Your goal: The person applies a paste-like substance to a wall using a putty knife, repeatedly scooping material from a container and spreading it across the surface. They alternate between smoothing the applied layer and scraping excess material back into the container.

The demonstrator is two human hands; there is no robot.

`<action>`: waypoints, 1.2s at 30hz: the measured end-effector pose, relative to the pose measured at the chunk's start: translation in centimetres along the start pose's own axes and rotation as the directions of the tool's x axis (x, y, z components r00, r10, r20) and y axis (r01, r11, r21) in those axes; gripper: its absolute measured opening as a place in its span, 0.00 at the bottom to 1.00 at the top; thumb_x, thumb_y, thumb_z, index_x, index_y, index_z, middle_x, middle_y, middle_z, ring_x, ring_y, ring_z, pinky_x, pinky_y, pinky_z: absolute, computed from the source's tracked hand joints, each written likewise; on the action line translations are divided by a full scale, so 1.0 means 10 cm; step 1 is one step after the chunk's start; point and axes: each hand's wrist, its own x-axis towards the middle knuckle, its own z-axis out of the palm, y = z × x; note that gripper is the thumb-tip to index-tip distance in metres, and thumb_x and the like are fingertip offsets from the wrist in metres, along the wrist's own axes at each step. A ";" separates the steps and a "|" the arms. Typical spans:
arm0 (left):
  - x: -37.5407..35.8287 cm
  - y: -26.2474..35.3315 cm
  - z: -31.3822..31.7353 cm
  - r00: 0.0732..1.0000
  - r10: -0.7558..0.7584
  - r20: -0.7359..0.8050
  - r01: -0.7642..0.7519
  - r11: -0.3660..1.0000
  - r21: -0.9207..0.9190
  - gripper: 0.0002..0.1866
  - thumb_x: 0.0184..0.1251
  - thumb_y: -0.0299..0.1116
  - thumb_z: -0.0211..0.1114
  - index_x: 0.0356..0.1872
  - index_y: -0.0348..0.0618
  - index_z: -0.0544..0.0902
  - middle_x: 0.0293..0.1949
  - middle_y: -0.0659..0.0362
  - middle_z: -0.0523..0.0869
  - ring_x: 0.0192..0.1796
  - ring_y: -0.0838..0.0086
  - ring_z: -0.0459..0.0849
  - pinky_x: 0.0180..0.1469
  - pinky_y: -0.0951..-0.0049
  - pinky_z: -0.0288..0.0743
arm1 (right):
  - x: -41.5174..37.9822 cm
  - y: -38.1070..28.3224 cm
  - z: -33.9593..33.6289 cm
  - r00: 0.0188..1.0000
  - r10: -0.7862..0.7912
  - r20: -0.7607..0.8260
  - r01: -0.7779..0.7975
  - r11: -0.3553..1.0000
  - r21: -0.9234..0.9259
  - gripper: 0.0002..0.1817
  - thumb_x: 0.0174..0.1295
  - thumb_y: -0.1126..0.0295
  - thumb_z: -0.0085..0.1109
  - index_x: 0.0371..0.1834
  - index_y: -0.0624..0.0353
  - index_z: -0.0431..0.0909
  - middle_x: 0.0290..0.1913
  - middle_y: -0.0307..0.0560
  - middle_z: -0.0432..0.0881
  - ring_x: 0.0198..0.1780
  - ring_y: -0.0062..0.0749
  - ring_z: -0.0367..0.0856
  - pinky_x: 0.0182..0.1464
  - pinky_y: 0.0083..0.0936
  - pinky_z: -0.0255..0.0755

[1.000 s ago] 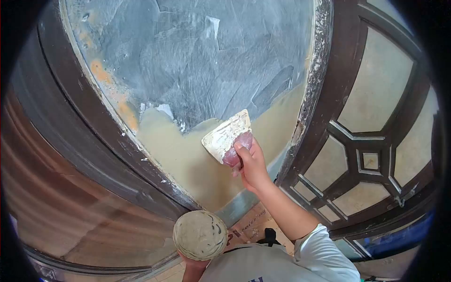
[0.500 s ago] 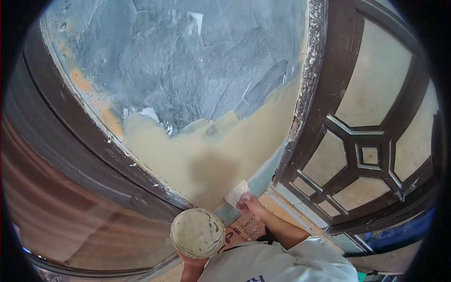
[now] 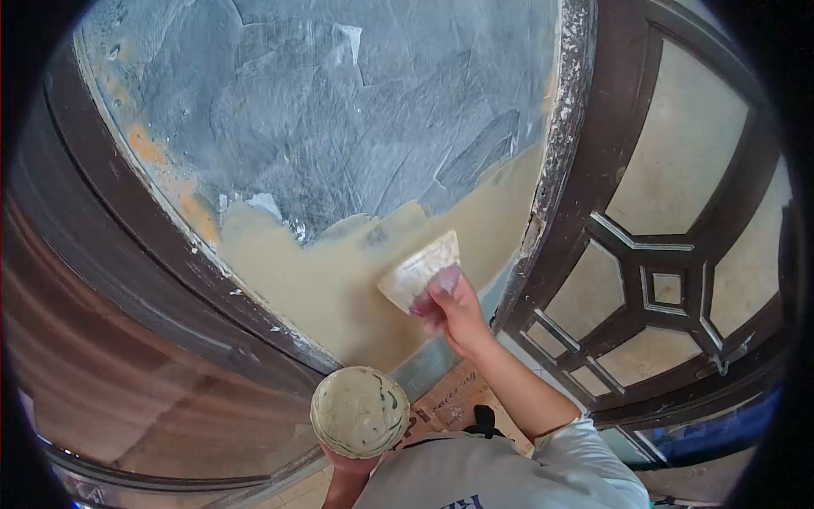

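Note:
My right hand [image 3: 458, 312] grips a wide putty knife [image 3: 421, 270] by its reddish handle part, thumb on top. Its pale blade is smeared with filler and overlaps the beige coated lower part of the wall [image 3: 297, 284]. Above that coat, the wall surface is bluish grey [image 3: 322, 127] with a ragged border between the two. Down by my body, my left hand [image 3: 349, 462] holds a round bowl [image 3: 359, 413] from below. Cream-coloured filler coats the inside of the bowl, with a few dark streaks. Most of the left fingers are hidden under it.
On the right stands a dark wooden door [image 3: 627, 178] with pale panels. A worn, flaking frame strip [image 3: 564, 102] borders the wall there. Brown glossy woodwork [image 3: 153, 382] curves along the left. Printed cardboard [image 3: 454, 394] lies on the floor below the wall.
My right hand has lifted the putty knife from the wall's bottom edge up over the beige coat. The bowl in my left hand has stayed nearly in place.

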 end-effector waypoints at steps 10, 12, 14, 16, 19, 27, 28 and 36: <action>-0.06 0.03 0.23 0.898 -0.018 -0.440 -0.145 0.931 -0.334 0.41 0.61 0.50 0.68 0.73 0.50 0.60 0.68 0.51 0.69 0.67 0.57 0.72 0.63 0.49 0.75 | 0.03 0.97 -0.09 0.990 0.121 0.079 -0.123 0.992 0.023 0.14 0.72 0.66 0.55 0.56 0.53 0.64 0.44 0.47 0.80 0.38 0.29 0.84 0.34 0.28 0.82; -0.12 0.03 0.23 0.843 -0.017 -0.538 -0.120 0.969 -0.218 0.44 0.56 0.47 0.73 0.72 0.49 0.61 0.66 0.52 0.71 0.65 0.57 0.74 0.63 0.51 0.74 | 0.02 1.92 -0.80 0.983 0.173 0.065 -0.174 0.985 0.011 0.11 0.73 0.68 0.54 0.52 0.52 0.64 0.44 0.46 0.79 0.42 0.32 0.84 0.39 0.29 0.82; -0.13 -0.01 0.18 0.861 0.377 -0.341 0.079 0.563 0.822 0.49 0.43 0.39 0.81 0.69 0.47 0.64 0.61 0.54 0.77 0.62 0.61 0.77 0.63 0.57 0.73 | -0.17 2.72 -1.43 0.976 0.216 0.021 -0.215 0.976 -0.016 0.09 0.72 0.68 0.55 0.48 0.51 0.64 0.43 0.46 0.79 0.42 0.32 0.83 0.39 0.29 0.81; -0.16 -0.03 0.11 0.863 0.404 -0.304 0.087 0.474 0.876 0.48 0.40 0.36 0.83 0.67 0.47 0.67 0.60 0.55 0.78 0.61 0.62 0.77 0.63 0.59 0.72 | -0.33 2.86 -1.75 0.973 0.233 -0.002 -0.233 0.972 -0.028 0.09 0.72 0.68 0.56 0.47 0.51 0.64 0.42 0.45 0.79 0.40 0.31 0.83 0.37 0.28 0.81; -0.11 -0.04 0.17 0.858 0.430 -0.280 0.096 0.402 0.911 0.46 0.37 0.34 0.83 0.65 0.46 0.71 0.58 0.55 0.79 0.61 0.64 0.78 0.62 0.63 0.72 | -0.45 2.55 -1.80 0.894 0.446 -0.032 -0.446 0.884 -0.139 0.09 0.72 0.67 0.56 0.46 0.50 0.65 0.37 0.44 0.80 0.36 0.30 0.82 0.33 0.28 0.78; 0.16 -0.12 0.31 0.868 0.468 -0.165 0.019 0.301 0.953 0.45 0.40 0.34 0.82 0.65 0.45 0.71 0.60 0.55 0.78 0.61 0.64 0.78 0.63 0.62 0.71 | 0.16 0.08 -0.34 1.000 0.021 -0.004 -0.021 0.999 -0.027 0.12 0.72 0.62 0.56 0.48 0.55 0.65 0.34 0.43 0.80 0.29 0.27 0.82 0.27 0.24 0.78; 0.17 -0.15 0.29 0.876 0.467 -0.118 0.002 0.243 0.970 0.45 0.40 0.34 0.82 0.65 0.44 0.70 0.60 0.55 0.78 0.62 0.64 0.77 0.63 0.62 0.71 | 0.22 -0.04 -0.20 1.000 0.023 -0.012 -0.024 0.999 -0.026 0.12 0.72 0.62 0.56 0.48 0.55 0.65 0.34 0.43 0.80 0.29 0.27 0.82 0.27 0.24 0.78; 0.26 -0.30 0.45 0.871 0.433 -0.234 -0.080 0.594 0.801 0.47 0.43 0.31 0.81 0.68 0.41 0.66 0.62 0.53 0.76 0.63 0.64 0.76 0.64 0.62 0.71 | 0.26 1.37 -1.17 0.990 0.141 0.005 -0.140 0.990 -0.033 0.13 0.70 0.63 0.59 0.48 0.52 0.66 0.35 0.38 0.78 0.33 0.26 0.81 0.30 0.27 0.79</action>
